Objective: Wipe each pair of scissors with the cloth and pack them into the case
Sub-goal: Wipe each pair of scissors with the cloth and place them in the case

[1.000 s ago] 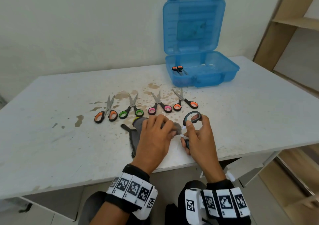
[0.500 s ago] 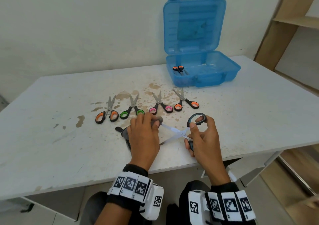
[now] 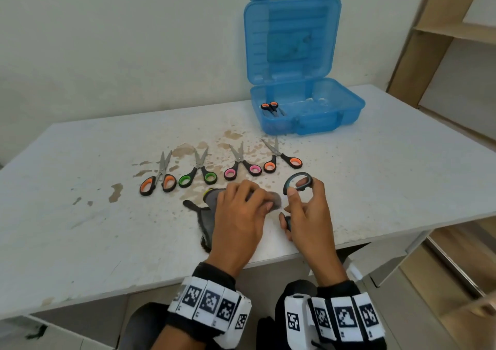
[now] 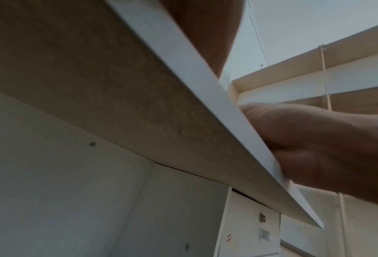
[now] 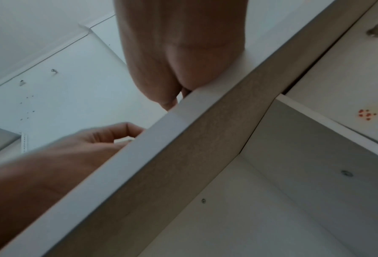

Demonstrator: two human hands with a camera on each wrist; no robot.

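Wiping underway: left hand (image 3: 239,215) grips cloth (image 3: 208,215) around blades; right hand (image 3: 306,215) holds grey scissors (image 3: 298,182). Next, pack into case (image 3: 346,113).

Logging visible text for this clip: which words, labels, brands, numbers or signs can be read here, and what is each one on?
No readable words, brands or numbers in any view.
Left wristband: black-and-white square code markers, patterns only, no letters.
Right wristband: the same kind of markers, no letters.
Blue case lid: a faint patch inside, too blurred to read.
Scissors: no print visible.
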